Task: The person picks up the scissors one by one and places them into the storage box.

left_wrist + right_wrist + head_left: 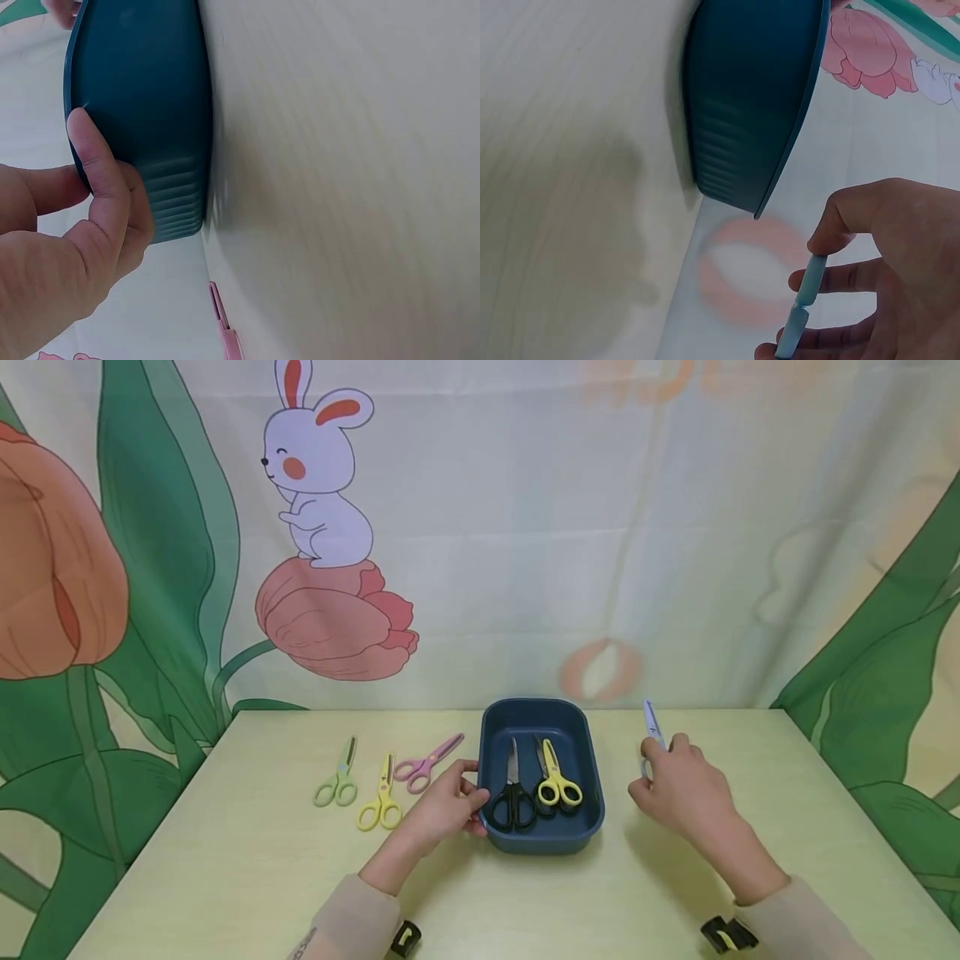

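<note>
My left hand (pixel 442 808) grips the left rim of a dark blue plastic bin (pixel 546 843), thumb inside and fingers against the outer wall in the left wrist view. In the bin lie black-handled scissors (pixel 513 797) and yellow scissors (pixel 551 764), which partly cover another black pair. To the right of the bin, my right hand (pixel 688 783) holds light blue scissors (pixel 652 722) by the handles, blades pointing away from me. The right wrist view shows those handles (pixel 810 281) edge-on, pinched between thumb and fingers, above the tabletop.
Left of the bin lie green scissors (pixel 343 772), yellow scissors (pixel 385 797) and pink scissors (pixel 427 764) on the pale wooden table (pixel 225 868). A printed curtain (pixel 480 543) with a rabbit and tulips hangs along the table's back edge.
</note>
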Demonstrator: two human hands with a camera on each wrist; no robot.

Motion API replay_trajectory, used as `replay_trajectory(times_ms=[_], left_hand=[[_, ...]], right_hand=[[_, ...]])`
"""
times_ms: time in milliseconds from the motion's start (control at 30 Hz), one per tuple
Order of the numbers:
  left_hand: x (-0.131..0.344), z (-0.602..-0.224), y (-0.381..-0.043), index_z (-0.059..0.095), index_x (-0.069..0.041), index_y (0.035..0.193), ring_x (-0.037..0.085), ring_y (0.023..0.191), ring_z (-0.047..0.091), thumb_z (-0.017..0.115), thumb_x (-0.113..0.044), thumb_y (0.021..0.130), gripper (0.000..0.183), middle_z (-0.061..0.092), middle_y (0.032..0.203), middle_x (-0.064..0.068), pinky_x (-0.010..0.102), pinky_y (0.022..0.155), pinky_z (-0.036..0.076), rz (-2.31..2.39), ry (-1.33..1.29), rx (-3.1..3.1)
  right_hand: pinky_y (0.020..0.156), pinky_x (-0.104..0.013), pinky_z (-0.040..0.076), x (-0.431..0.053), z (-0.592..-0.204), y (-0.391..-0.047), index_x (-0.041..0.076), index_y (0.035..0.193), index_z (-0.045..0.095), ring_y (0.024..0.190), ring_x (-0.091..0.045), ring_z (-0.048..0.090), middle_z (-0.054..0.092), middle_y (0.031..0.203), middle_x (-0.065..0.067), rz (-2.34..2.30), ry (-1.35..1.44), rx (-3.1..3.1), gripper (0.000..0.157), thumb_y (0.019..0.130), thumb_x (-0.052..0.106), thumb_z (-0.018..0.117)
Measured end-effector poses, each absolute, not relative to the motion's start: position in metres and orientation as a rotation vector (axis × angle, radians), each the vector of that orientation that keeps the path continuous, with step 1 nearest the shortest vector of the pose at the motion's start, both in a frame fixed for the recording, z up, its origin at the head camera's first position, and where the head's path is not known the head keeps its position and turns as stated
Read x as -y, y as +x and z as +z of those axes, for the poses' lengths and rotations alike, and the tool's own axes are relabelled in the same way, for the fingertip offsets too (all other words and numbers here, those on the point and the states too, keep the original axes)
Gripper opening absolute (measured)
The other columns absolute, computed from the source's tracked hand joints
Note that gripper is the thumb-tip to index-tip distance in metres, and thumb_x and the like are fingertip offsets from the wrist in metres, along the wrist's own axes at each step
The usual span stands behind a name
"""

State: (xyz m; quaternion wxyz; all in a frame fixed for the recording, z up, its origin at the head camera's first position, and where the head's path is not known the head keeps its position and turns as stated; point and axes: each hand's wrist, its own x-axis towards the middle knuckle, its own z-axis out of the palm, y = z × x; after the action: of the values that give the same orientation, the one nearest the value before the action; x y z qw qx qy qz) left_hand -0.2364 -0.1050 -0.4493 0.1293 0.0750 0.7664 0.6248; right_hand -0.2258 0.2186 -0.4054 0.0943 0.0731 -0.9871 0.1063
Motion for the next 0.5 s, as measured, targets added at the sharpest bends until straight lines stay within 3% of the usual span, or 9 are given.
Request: replay_trajectory(times_ms=[500], left_hand=[[0.105, -0.446, -0.235, 0.036, 0.009, 0.149, 0.018, 0.054, 0.061, 0.056, 0.002, 0.104, 0.05, 0.051, 0.093, 0.015, 0.041, 0.065, 0.062, 1.817, 0.203, -2.224]], right_hand=[[0.046, -0.038, 0.043, -0.186, -0.399, -0.227, 0.002, 0.111, 0.063, 0.071, -0.028, 0.048, 0.049, 0.091, -0.019, 0.289, 0.363, 2.854, 0.03, 0.085, 0.016, 0.066]])
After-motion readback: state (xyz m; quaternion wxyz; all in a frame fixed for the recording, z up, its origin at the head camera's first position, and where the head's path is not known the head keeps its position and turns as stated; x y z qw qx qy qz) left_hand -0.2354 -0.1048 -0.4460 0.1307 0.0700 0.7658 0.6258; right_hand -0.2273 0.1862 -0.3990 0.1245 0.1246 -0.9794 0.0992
